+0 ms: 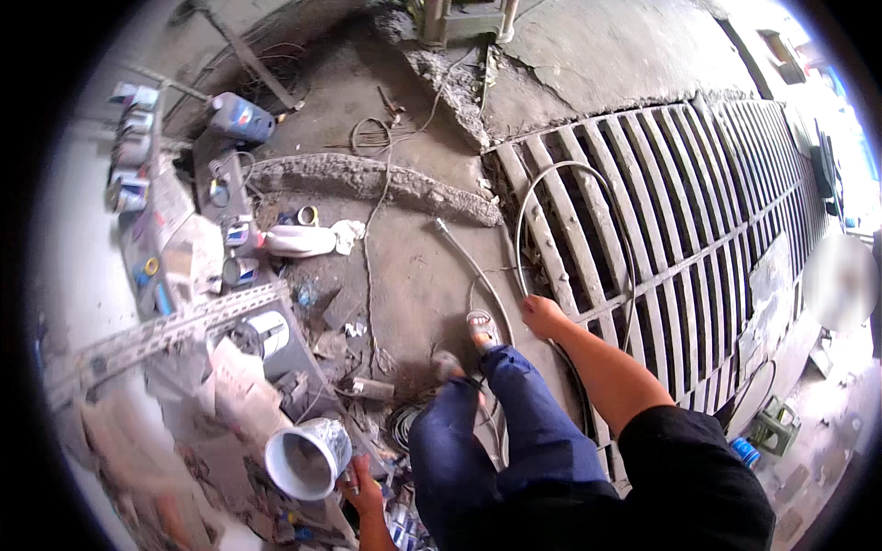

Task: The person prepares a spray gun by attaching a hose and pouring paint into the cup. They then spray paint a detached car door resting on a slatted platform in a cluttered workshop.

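At the lower left, my left hand (363, 489) is closed at the side of a white cup-shaped container (301, 462) with a grey, stained inside. The container is tilted, its open mouth facing me; how my fingers grip it is partly hidden. My right hand (546, 318) is closed around a thin grey hose (520, 241). That hose rises in a wide loop over the metal grating (614, 197) and comes back down past my forearm. A second grey hose (484, 279) with a plain end curves along the floor beside my feet.
Cans (266, 332), papers and debris crowd the left side beside a perforated metal bar (175, 332). A white bottle (299, 241) lies near a rough concrete ridge (367, 181). A blue jug (242, 118) stands farther back. A thin cable (369, 266) crosses the floor. A green crate-like object (776, 425) sits at right.
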A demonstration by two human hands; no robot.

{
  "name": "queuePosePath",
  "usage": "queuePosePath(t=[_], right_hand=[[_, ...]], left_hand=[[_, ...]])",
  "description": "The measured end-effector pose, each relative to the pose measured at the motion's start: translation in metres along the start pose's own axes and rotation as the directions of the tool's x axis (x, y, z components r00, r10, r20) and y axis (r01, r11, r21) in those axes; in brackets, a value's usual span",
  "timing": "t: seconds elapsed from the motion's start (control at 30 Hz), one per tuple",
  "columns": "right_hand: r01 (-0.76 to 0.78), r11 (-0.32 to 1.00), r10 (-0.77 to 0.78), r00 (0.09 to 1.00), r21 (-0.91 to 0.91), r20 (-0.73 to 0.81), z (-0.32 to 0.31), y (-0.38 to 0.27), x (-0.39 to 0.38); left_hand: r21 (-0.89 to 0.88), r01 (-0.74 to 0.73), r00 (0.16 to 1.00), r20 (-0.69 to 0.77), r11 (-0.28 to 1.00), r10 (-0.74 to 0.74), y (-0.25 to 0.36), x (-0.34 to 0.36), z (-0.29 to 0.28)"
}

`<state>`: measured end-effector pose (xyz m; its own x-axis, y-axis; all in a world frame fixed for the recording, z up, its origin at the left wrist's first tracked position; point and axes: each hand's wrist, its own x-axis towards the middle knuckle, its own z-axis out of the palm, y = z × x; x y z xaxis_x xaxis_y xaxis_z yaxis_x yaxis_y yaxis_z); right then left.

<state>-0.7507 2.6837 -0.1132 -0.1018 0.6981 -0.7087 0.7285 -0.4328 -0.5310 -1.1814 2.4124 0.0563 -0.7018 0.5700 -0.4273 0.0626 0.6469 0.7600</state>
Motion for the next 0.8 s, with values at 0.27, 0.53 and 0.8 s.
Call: queuePosePath(t=[0.27,0.53,0.8], right_hand=[[0.104,0.966,-0.093,0.994,-0.237,0.056,0.087,-0.032,0.254],[-0.231,0.931,0.144,0.944,-0.282,-0.298,0.176,-0.034,0.412],[-0.092,0.99,0.068,0.976,-0.105,-0.209,0.165,-0.029,0.367]], left_hand=[[0.012,-0.038,0.996,0.082,0.999,0.037,0.005,0.156,0.101],[0.236,0.028,0.975,0.206,0.971,-0.079,-0.019,0.286,0.204],[0.027,-0.142,0.971,0.199,0.989,0.134,-0.008,0.311,0.236]])
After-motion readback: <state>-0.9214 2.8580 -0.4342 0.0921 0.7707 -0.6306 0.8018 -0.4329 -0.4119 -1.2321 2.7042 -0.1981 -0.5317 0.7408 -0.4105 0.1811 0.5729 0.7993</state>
